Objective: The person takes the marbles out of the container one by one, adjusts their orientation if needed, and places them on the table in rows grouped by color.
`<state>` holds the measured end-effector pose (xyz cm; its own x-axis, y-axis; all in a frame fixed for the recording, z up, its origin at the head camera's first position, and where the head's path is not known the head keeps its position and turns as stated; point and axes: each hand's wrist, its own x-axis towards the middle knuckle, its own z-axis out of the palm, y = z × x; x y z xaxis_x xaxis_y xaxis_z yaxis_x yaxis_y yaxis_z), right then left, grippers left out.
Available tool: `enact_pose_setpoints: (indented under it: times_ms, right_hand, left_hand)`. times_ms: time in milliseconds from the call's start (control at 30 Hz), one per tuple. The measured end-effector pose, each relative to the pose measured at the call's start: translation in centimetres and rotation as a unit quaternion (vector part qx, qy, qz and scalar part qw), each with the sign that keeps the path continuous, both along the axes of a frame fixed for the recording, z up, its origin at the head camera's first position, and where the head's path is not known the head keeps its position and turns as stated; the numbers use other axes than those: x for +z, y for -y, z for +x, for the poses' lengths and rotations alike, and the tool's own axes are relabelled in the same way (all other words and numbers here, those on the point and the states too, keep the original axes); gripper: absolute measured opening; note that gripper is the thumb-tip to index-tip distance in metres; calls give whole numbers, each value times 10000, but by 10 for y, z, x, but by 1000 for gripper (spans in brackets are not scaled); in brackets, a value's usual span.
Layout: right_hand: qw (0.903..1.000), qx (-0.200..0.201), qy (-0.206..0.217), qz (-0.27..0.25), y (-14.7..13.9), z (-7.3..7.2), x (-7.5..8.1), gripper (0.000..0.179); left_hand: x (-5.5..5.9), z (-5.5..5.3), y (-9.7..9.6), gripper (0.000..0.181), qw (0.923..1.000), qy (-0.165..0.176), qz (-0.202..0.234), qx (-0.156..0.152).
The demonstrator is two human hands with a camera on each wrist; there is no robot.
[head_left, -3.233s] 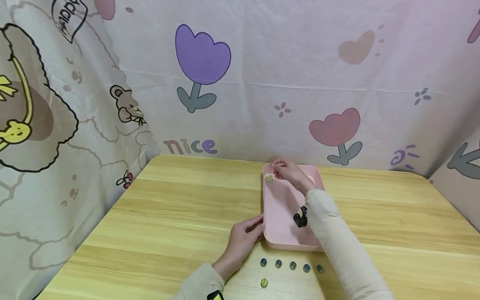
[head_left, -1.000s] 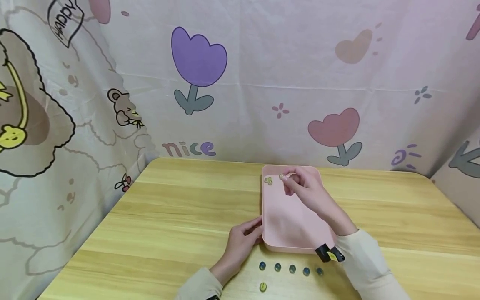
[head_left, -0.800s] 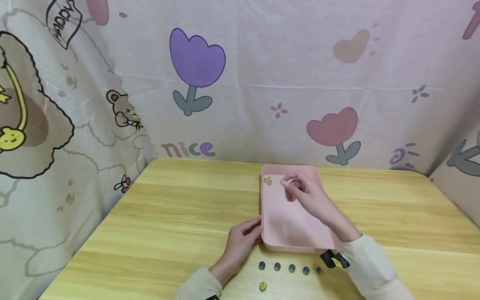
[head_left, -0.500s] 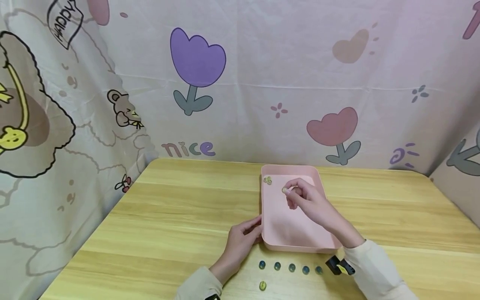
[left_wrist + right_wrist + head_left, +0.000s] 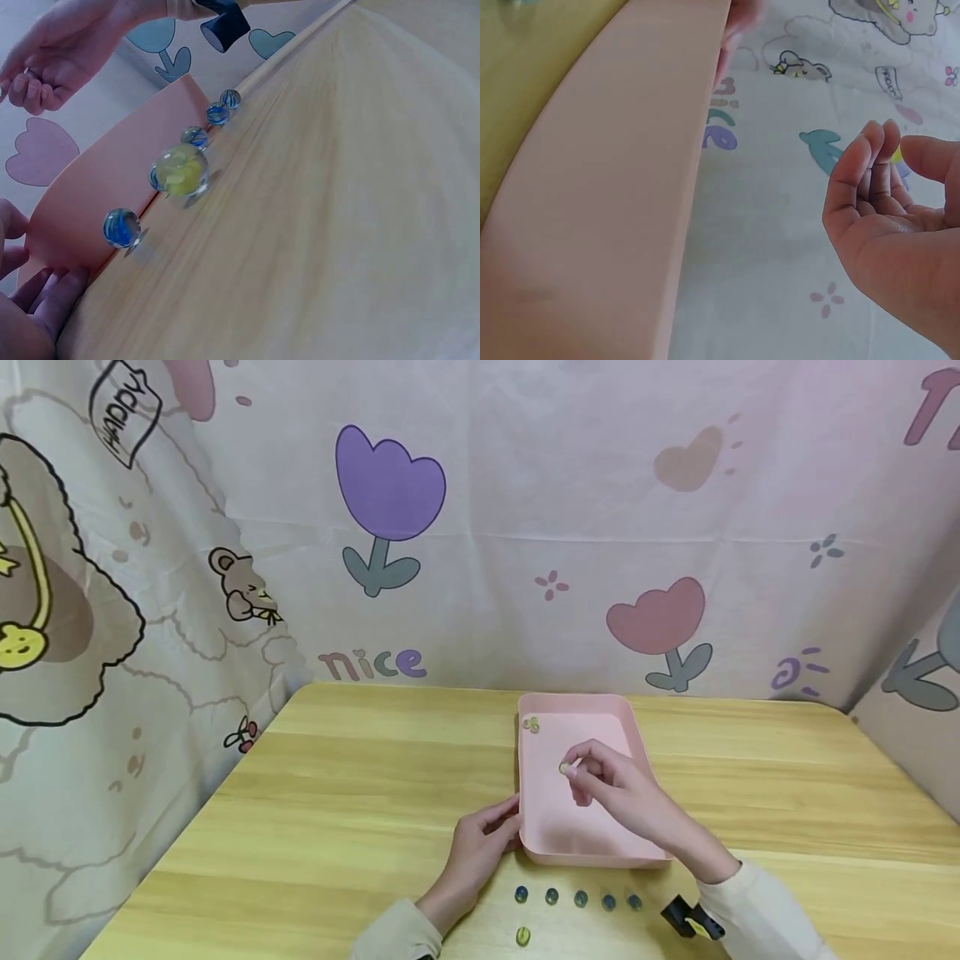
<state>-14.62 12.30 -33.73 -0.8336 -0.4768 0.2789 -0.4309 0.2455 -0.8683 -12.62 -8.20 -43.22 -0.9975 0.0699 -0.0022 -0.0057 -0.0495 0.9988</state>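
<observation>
I hold a yellow marble pinched between thumb and fingertips of my right hand, poised in the air over a pink tray, higher than its rim, on a wood-grain desk. My left hand steadies the tray, its fingers extended and touching the outside of the left edge, close to the near-left corner. A small cluster of yellow marbles sits inside at the far-left corner, too small to count with certainty. Just outside the tray's near edge, five blue-swirled glass marbles stand in a spaced row running parallel to it, while a lone yellow marble lies nearer to me, in front of the row's left end. The tray's far edge reaches close to the desk's far edge, behind which hangs a pale cloth printed with tulips and the word "nice." A black device is strapped at my right cream sleeve.
</observation>
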Motion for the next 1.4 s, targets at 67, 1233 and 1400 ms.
enact_pose_setpoints:
  times_ms: [67,1233,1400]
  right_hand:
    - [10000,52,34,-12,1,3,0,9]
    - [9936,985,233,498,14,43,-6,9]
    - [9930,987,229,609,12,46,-9,7]
  left_hand:
    - [-1,0,0,37,10000,15,-10,15]
    - [-2,0,-1,36,9997,-75,210,-19]
    - [0,-1,-1,36,9995,-145,271,-51]
